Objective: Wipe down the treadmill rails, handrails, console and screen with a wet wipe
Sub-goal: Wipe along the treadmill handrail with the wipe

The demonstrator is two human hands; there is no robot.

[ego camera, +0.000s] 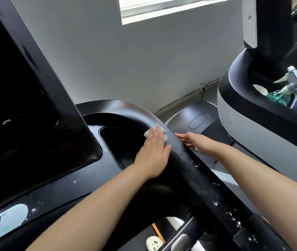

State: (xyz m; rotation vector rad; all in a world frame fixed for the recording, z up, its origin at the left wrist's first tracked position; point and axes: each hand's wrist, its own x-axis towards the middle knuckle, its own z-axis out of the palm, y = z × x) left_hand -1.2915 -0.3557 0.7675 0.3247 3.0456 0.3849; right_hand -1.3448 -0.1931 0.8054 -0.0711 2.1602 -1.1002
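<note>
Wipe [156, 134] lay flat under the left hand [153, 153], pressed by straight fingers onto the curved black handrail [195, 167] near where it bends toward the console [57, 182]. The right hand [196, 143] rested open on the rail's outer edge, fingers straight, holding nothing.

The wipe looked thin, soft and limp; damp, it would likely cling to the glossy plastic and bunch or fold if dragged by a corner, so a flat palm over its middle seemed the better hold. The rail itself was stiff and smooth, probably slippery once wet.

White specks dotted the rail lower down, nearer the person, so that stretch appeared not yet cleaned.

Most of the wipe was hidden beneath the hand; only its far corners showed. The left hand was blurred, so the thumb's position could not be made out. The dark screen [17, 87] was cut off at the left edge. A spray bottle [287, 87] sat in the neighbouring machine's tray [243, 98].
</note>
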